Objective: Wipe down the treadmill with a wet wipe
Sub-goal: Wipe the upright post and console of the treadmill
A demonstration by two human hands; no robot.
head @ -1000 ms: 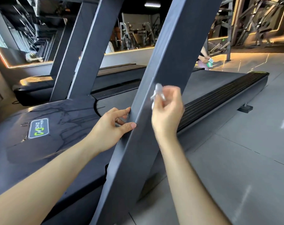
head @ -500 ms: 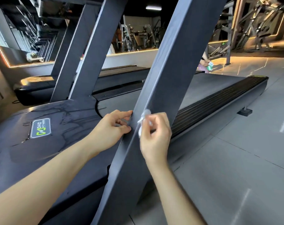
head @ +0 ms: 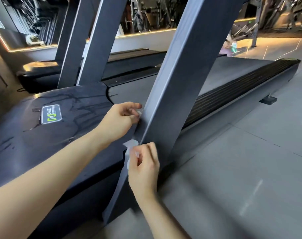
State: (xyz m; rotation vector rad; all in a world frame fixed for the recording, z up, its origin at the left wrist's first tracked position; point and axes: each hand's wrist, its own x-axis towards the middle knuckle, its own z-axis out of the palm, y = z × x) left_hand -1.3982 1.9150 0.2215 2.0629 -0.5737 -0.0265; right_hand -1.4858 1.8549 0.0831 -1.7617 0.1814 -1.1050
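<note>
Fingers (head: 138, 155) of the right hand (head: 143, 168) are curled and pinched on a wet wipe (head: 130, 147), a small white wad held against the near edge of the treadmill's slanted upright (head: 165, 104). The wipe shows just above and to the left of those fingertips, touching the post. It is judged to be light, limp and damp, easily bunched and apt to slide out of a loose pinch, so it is best gripped as a folded pad between thumb and forefingers and pressed flat on the metal. The post is judged stiff and smooth, so little resistance is expected.

Just beyond, higher on the same post, the left hand (head: 122, 118) is set with its fingers loosely curled at the post's left face; a small pale scrap seems to be at its fingertips, though blur leaves it unclear whether anything is pinched there.

Left of both hands, the motor cover (head: 52, 135) with its logo plate (head: 51, 114) lies streaked. Farther off, to the right behind the post, the treadmill belt (head: 233, 75) and ribbed side rail (head: 241, 94) are seen, with grey floor (head: 250, 152) alongside.
</note>
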